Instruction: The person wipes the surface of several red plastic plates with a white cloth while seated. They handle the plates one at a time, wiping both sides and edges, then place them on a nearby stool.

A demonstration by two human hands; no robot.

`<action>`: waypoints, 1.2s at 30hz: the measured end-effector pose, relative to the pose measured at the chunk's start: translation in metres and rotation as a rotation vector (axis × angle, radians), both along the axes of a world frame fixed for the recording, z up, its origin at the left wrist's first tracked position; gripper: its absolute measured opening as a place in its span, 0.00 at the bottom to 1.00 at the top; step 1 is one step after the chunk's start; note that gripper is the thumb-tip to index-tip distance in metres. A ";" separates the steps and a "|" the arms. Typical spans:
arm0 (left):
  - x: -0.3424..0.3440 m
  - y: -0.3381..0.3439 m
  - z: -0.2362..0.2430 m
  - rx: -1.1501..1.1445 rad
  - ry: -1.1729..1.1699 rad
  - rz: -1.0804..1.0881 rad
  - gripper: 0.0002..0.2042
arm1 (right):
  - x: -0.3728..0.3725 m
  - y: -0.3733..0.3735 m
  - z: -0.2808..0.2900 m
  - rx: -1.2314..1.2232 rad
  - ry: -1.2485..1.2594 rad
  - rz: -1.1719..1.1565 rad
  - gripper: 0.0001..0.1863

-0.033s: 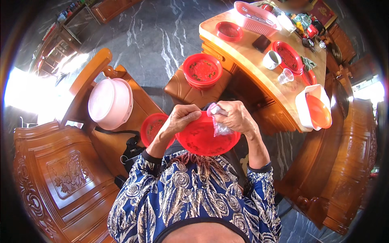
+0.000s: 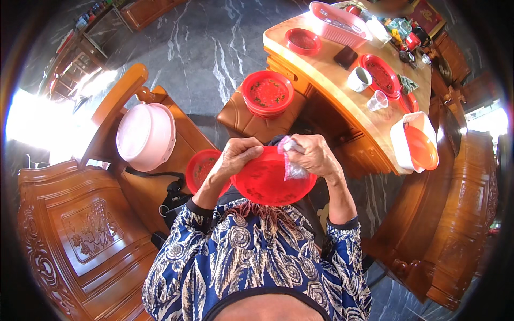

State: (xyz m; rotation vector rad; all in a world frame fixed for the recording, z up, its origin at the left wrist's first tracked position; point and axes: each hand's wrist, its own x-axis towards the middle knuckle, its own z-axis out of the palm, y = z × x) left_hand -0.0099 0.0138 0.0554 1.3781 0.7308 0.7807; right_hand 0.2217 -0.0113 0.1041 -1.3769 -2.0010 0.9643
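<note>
A red plastic basin (image 2: 270, 184) is tilted up in front of my torso, its inside facing me. My left hand (image 2: 243, 155) grips its far left rim, thumb inside and fingers behind. My right hand (image 2: 310, 155) is closed around a crumpled white cloth (image 2: 294, 168) with pink edging, which lies against the basin's far right rim and inner wall. Another red basin (image 2: 201, 168) with a speckled pattern sits beside my left forearm, partly hidden by it. Ahead, a stack of red basins (image 2: 267, 93) with a leafy pattern rests on a brown leather stool (image 2: 235, 115).
A pink tub (image 2: 144, 136) stands on the wooden bench at left. On the wooden table (image 2: 332, 69) are a pink basket (image 2: 340, 24), red basins (image 2: 380, 75), a white mug (image 2: 358, 79), a clear cup (image 2: 378, 100) and a white container (image 2: 401, 136). Carved wooden chairs flank me.
My right hand and the cloth have shifted slightly to the right along the basin's rim. The left hand and basin have moved only a touch.
</note>
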 end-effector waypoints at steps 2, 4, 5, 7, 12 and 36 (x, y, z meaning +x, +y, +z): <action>-0.008 0.000 -0.008 -0.055 -0.027 0.080 0.10 | 0.013 -0.010 -0.021 -0.053 0.214 -0.101 0.09; -0.016 0.002 -0.009 -0.060 -0.061 0.137 0.10 | 0.026 -0.023 -0.045 -0.146 0.455 -0.151 0.08; -0.020 0.003 -0.011 -0.067 -0.083 0.158 0.10 | 0.032 -0.033 -0.047 -0.264 0.458 -0.202 0.08; -0.021 0.004 -0.011 -0.092 -0.127 0.201 0.09 | 0.034 -0.045 -0.080 -0.093 0.506 -0.247 0.08; -0.022 0.013 -0.028 -0.221 -0.299 0.253 0.10 | 0.027 -0.070 -0.104 0.025 0.595 -0.412 0.06; 0.000 0.019 -0.005 -0.165 -0.012 -0.147 0.07 | 0.017 -0.017 -0.024 0.143 0.102 -0.184 0.09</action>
